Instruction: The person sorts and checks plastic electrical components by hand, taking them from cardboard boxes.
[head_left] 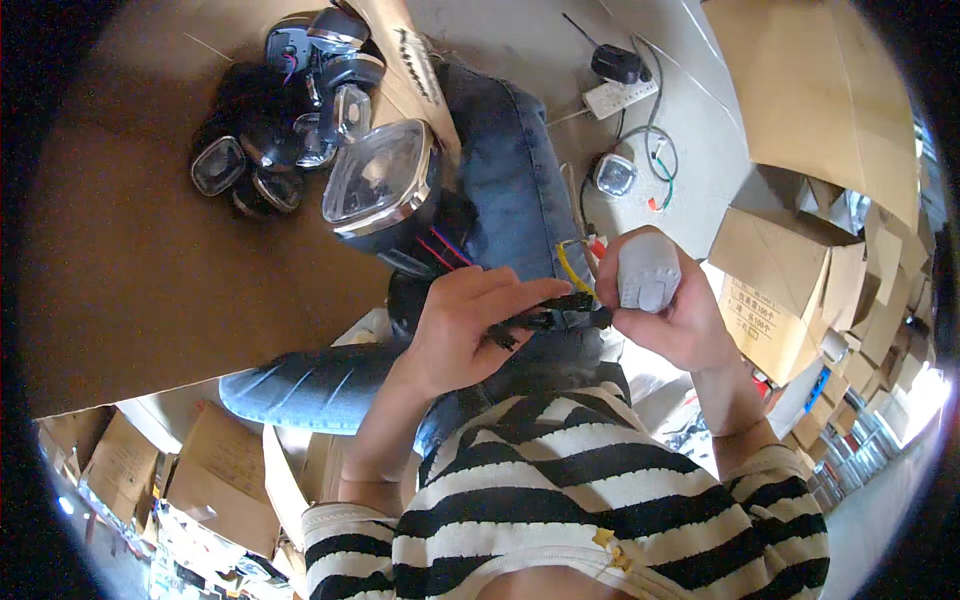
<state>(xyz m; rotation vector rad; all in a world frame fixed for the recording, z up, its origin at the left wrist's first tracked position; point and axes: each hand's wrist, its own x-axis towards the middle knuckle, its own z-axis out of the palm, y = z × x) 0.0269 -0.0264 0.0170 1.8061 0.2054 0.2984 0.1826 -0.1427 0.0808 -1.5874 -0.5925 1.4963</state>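
Note:
My left hand (465, 325) is closed around several thin black strips or connectors (530, 325); their exact kind is hard to make out. Just to the right, my right hand (672, 300) is closed, with a pale grey-white rounded piece (650, 272) at its fingers. I cannot tell whether that piece is held or worn. A yellow wire (572, 268) loops up between the hands, with a red piece (597, 248) beside it. Beyond my left hand, a black lamp (385, 185) with a clear lens and chrome rim rests by my leg, trailing red and blue wires (440, 250).
Several similar lamps (272, 150) are heaped on a brown cardboard surface (180, 290) at the left. On the floor ahead lie a power strip (618, 97) with a black adapter (617, 64), cables and a small clear-lensed lamp (614, 175). Cardboard boxes (775, 270) stand at the right.

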